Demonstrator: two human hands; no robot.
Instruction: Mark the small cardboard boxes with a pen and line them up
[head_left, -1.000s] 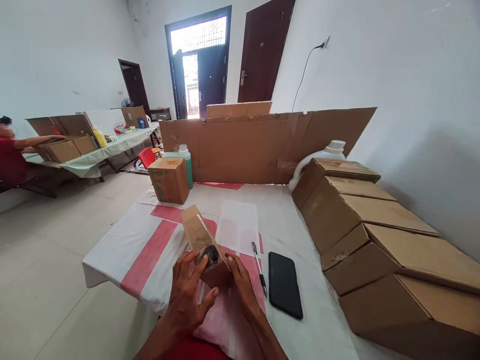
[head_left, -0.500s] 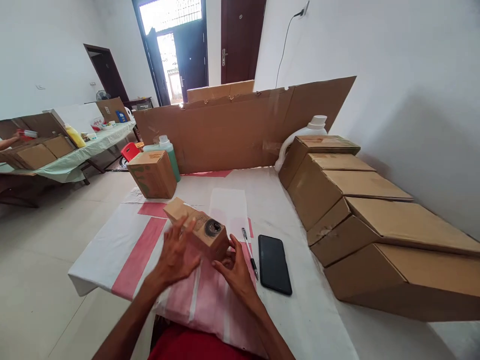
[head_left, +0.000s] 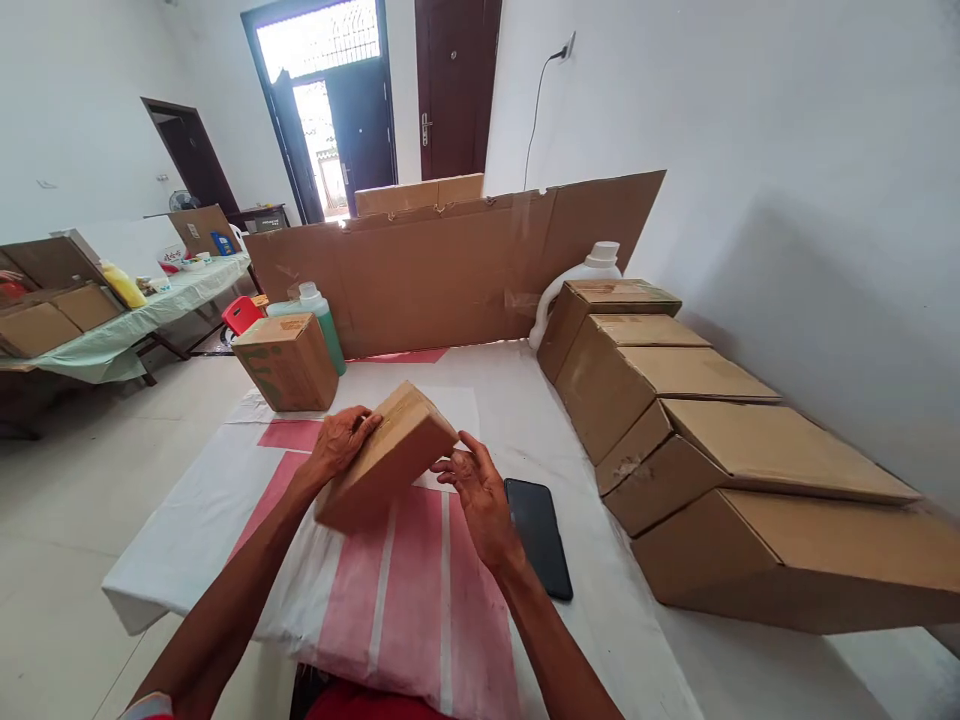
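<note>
- At the far left a second tabletop (head_left: pixel 112 335) under a pale green cloth carries brown cartons and a yellow bottle; it stands well apart from us.
- Nearer, a small brown cardboard cube box (head_left: pixel 285 360) sits on our white and pink cloth-covered tabletop (head_left: pixel 187 520), with a green plastic bottle (head_left: pixel 324 325) just behind it.
- Our left hand (head_left: pixel 341 445) curls its fingers over the upper left edge of the flat brown cardboard carton (head_left: pixel 386 455); its grip is closed on that edge.
- The carton is tilted, its lower corner down at the cloth, its broad plain face towards us. It looks closed on every side we can see, with clean edges and no visible tear; we judge the closing done and the setting aside left.
- Our right hand (head_left: pixel 480 495) has its fingers spread, the tips at the carton's right corner; this grip is open, steadying rather than clasping.
- Just right of that hand lies a black smartphone (head_left: pixel 538 535).
- Further right, a row of leaning brown cardboard boxes (head_left: pixel 675 420) runs along the wall, with a white plastic jug (head_left: pixel 592 268) behind them and a long sheet of brown cardboard (head_left: pixel 450 265) upright along the back.
</note>
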